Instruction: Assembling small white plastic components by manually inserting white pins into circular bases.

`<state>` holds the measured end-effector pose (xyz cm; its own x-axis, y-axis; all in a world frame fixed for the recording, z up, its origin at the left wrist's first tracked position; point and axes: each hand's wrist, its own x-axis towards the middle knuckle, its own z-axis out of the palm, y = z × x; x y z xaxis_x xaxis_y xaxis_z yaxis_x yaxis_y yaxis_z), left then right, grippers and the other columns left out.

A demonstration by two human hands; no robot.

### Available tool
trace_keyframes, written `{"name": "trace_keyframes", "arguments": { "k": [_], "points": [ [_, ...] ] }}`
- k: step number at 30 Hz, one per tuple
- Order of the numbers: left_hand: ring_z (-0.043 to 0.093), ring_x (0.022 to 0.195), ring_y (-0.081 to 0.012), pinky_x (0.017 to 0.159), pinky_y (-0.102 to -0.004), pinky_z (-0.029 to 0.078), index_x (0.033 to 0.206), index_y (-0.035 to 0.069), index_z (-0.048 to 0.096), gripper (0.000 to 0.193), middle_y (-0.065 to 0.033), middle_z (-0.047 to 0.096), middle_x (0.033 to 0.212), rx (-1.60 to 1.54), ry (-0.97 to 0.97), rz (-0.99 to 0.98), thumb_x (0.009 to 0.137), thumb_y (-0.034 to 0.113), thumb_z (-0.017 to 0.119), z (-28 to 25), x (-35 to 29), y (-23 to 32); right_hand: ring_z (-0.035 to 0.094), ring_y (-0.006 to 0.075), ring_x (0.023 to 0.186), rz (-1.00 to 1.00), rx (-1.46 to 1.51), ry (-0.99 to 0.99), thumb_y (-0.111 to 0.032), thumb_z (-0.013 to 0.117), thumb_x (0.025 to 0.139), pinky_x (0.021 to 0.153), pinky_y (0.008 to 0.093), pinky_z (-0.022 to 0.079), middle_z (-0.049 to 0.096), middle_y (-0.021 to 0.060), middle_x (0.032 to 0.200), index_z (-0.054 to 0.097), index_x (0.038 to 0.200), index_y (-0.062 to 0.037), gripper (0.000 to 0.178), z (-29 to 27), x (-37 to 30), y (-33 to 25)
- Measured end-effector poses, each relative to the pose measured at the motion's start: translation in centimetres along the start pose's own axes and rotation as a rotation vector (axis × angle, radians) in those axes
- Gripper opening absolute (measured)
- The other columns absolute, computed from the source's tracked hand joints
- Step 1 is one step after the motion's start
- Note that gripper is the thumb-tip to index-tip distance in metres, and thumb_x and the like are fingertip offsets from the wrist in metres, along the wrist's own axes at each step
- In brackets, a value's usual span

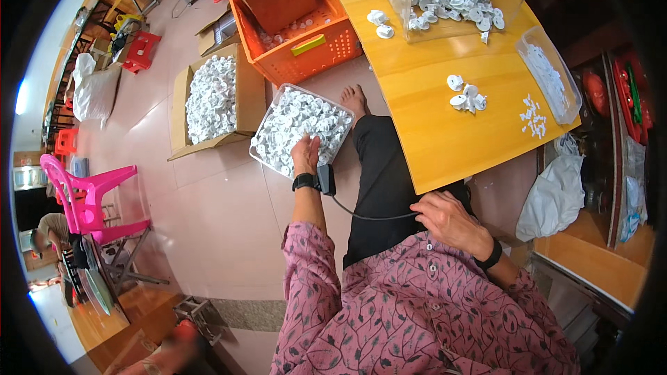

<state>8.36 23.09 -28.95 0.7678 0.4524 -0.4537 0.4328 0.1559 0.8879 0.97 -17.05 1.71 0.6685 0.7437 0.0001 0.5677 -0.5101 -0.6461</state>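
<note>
My left hand (306, 155) reaches down into a clear plastic bin (259, 155) on the floor, heaped with small white round plastic parts (302, 119). Its fingers curl down against the pile; their tips and anything in them are hidden. On that wrist sits a black strap with a small black box (326, 179). A black cable (372, 218) runs from the box to the fingers of my right hand (448, 221). That hand is closed over my lap, just under the table's near edge, and I cannot make out what its fingers hold.
On the yellow table (410, 107) lie a few white parts (467, 99), small white slivers (533, 118), a clear tray (549, 76) and a large clear box (396, 0) of parts. A full carton (179, 107), an orange crate (306, 55) and a pink chair (90, 194) stand leftward.
</note>
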Motion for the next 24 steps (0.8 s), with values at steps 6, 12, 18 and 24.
{"name": "trace_keyframes", "arguments": {
  "k": [6,12,18,24],
  "points": [
    [0.06,0.108,-0.0298,0.1,-0.0383,0.055,0.11,-0.012,0.056,0.021,-0.0195,0.058,0.112,-0.923,0.014,-0.223,0.094,-0.002,0.065,1.1,-8.2,7.1,0.061,0.0292,0.092,0.035,-0.02,0.03,-0.004,0.068,0.083,0.086,0.0394,0.046,0.062,0.011,0.095,0.07,0.102,-0.0021,0.019,-0.1,-1.5,1.5],
    [0.067,0.097,-0.0234,0.092,-0.0344,0.058,0.112,-0.006,0.062,0.019,-0.0139,0.068,0.105,-0.994,-0.092,0.006,0.096,0.005,0.066,2.6,-18.6,15.7,0.061,0.028,0.094,-0.024,-0.008,-0.004,-0.001,0.063,0.079,0.084,0.0384,0.045,0.062,0.011,0.099,0.07,0.104,-0.0025,0.025,-1.3,-3.0,1.4],
    [0.069,0.095,-0.0234,0.081,-0.0307,0.058,0.118,-0.004,0.062,0.023,-0.0153,0.069,0.107,-0.907,-0.265,0.125,0.1,0.011,0.062,8.1,-24.1,19.7,0.06,0.0299,0.103,-0.018,0.297,-0.098,-0.004,0.071,0.077,0.087,0.0375,0.05,0.063,0.0106,0.111,0.067,0.11,-0.001,0.034,-6.8,-3.4,1.1],
    [0.07,0.092,-0.0229,0.079,-0.0313,0.059,0.119,-0.005,0.063,0.025,-0.0157,0.07,0.108,-0.746,-0.403,0.073,0.101,0.012,0.06,13.8,-26.9,20.4,0.063,0.0334,0.099,0.122,0.114,0.376,-0.003,0.065,0.084,0.088,0.0395,0.051,0.065,0.016,0.103,0.065,0.108,0.0024,0.024,-10.0,-1.5,3.8]
  ]
}}
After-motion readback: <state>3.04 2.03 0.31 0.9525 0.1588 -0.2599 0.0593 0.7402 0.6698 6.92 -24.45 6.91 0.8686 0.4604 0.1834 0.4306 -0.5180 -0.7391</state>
